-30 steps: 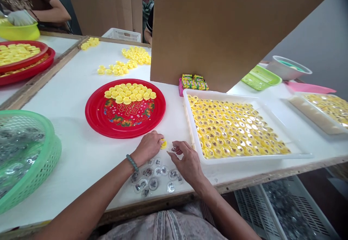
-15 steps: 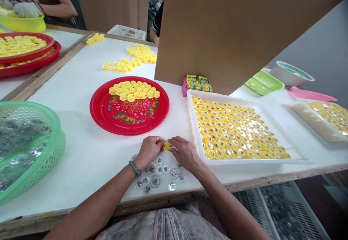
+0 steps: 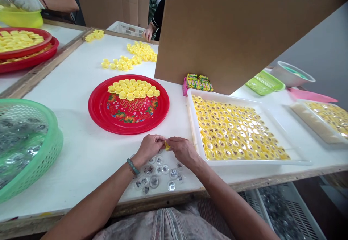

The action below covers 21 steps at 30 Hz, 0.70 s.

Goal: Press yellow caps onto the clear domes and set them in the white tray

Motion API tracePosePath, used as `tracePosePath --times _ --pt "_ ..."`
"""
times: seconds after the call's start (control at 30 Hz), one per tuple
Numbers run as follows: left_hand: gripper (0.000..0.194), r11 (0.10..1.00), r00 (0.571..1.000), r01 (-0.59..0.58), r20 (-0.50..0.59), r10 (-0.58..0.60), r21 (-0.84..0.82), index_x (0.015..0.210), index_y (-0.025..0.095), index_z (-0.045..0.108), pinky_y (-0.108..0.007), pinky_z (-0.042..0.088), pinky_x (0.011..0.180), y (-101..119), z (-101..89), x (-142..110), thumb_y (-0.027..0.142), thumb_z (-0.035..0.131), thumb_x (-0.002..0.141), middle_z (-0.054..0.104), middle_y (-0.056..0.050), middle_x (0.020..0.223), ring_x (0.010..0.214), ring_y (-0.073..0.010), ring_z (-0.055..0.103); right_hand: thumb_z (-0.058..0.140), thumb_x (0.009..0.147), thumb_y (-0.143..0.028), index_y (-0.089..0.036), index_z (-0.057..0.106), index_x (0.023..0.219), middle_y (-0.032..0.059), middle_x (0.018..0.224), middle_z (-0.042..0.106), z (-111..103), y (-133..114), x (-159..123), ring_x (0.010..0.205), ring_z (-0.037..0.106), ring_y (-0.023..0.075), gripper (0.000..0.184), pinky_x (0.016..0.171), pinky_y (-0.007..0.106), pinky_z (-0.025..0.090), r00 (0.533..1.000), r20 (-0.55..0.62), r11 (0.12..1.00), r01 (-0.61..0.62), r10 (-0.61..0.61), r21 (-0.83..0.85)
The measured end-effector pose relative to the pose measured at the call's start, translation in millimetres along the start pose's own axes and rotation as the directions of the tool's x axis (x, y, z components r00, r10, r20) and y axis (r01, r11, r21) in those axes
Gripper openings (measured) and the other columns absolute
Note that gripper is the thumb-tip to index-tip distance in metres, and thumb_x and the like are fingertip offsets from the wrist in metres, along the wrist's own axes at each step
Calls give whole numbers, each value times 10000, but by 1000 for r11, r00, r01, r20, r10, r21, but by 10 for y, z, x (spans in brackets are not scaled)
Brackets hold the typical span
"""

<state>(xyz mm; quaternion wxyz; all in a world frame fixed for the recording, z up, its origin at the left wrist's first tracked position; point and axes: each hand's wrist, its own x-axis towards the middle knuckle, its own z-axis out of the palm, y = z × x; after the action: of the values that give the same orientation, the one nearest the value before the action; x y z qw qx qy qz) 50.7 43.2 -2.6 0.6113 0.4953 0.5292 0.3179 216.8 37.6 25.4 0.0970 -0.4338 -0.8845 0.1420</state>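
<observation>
Between my two hands is a small round yellow plastic piece (image 3: pixel 166 145), mostly covered by fingers. My left hand (image 3: pixel 151 148), with a beaded bracelet on its wrist, pinches it from the left. From the right, my right hand (image 3: pixel 181 150) grips the same piece. Below them on the white table lie several clear round domes (image 3: pixel 154 182) with dark pictures inside. Ahead, a red round tray (image 3: pixel 100 118) carries many yellow pieces on its far half. To the right, a white tray (image 3: pixel 295 152) holds rows of yellow pieces with clear, pictured tops.
A green basket (image 3: pixel 56 138) of clear domes stands at left. Loose yellow pieces (image 3: pixel 141 51) lie farther back. A cardboard panel (image 3: pixel 223 33) rises behind the white tray, small boxes (image 3: pixel 199 83) at its foot. Co-workers' hands, one gloved (image 3: pixel 27 2), show across the table.
The yellow piece has been tilted and is now more hidden by my fingers. My hands stay in nearly the same place. Across the table, a co-worker's hand has come into view beside the panel.
</observation>
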Motion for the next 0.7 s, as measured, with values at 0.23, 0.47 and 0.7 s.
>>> tracePosePath --times 0.23,0.47,0.7 --pt "256 999 999 -31 -34 31 -8 849 149 681 -260 503 683 -45 46 35 133 660 594 690 -51 781 740 -180 633 499 848 -73 -167 639 897 70 935 672 136 39 -99 836 615 170 176 745 263 499 997 -69 993 17 -25 -116" --pt "234 996 998 50 -38 -53 -71 790 140 664 -242 495 632 -44 47 97 110 677 558 662 -35 724 698 -159 612 456 881 -104 -101 612 1090 146 1136 615 354 -18 -223 968 580 218 261 855 330 522 976 -218 989 -5 -28 -148" --pt "235 998 997 58 -56 -59 -17 772 132 660 -219 473 578 -1 46 82 79 678 544 651 -25 674 646 -140 595 540 868 -174 -170 598 1175 95 1211 603 399 39 -311 1099 543 215 312 922 360 503 943 -328 990 -16 60 137"
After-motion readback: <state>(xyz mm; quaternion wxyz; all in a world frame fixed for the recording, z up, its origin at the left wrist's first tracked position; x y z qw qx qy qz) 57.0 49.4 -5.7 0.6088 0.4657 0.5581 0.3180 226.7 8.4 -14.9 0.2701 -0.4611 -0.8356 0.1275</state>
